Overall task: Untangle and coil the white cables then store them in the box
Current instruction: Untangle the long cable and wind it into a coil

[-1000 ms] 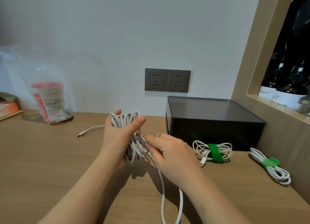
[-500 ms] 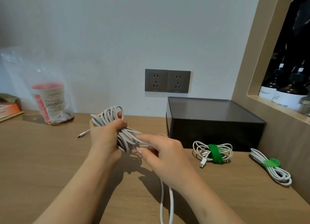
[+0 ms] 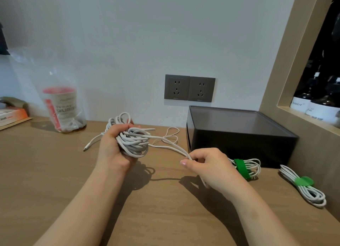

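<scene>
- Soft, even indoor light, moderately bright; white wall greyish, darker toward the upper left corner.
- Shadows of both forearms and the cable bundle thrown on the wooden desk, falling down and to the right, soft-edged; light therefore from above and slightly left.
- Dull sheen on the lid of the black box; faint glare on the plastic bag.
- Shelf recess at right very dark, bottles barely legible.
- Wide-angle bowing at the frame edges; slight overall softness, fine print smeared.
</scene>
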